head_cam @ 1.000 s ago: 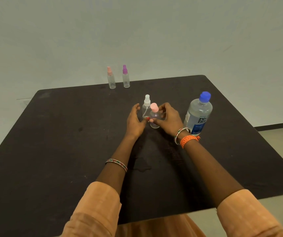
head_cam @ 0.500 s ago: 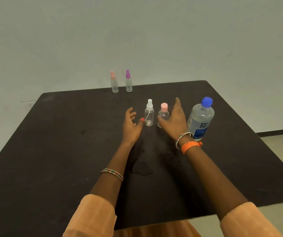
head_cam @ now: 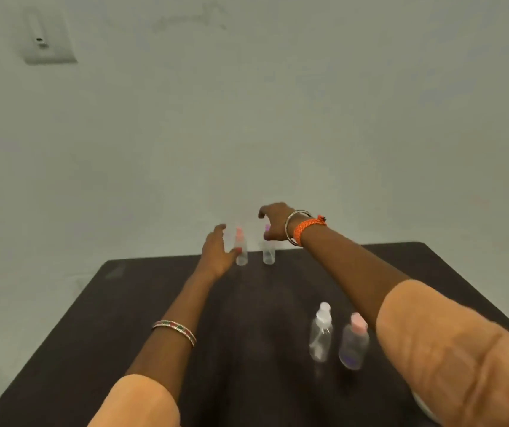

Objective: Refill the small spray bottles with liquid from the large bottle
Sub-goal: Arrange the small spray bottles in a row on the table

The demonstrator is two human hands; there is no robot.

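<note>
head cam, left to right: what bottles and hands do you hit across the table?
left hand → pink-capped spray bottle → purple-capped spray bottle → right hand → white-capped spray bottle → pink-capped round bottle

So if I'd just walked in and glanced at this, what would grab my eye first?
Probably the two outstretched arms: the left hand reaches beside a pink-capped spray bottle at the far edge of the dark table, while the right hand hovers over its purple-capped neighbour. Nearer, two more small bottles, white-capped and pink-capped, stand by the right sleeve.
</note>
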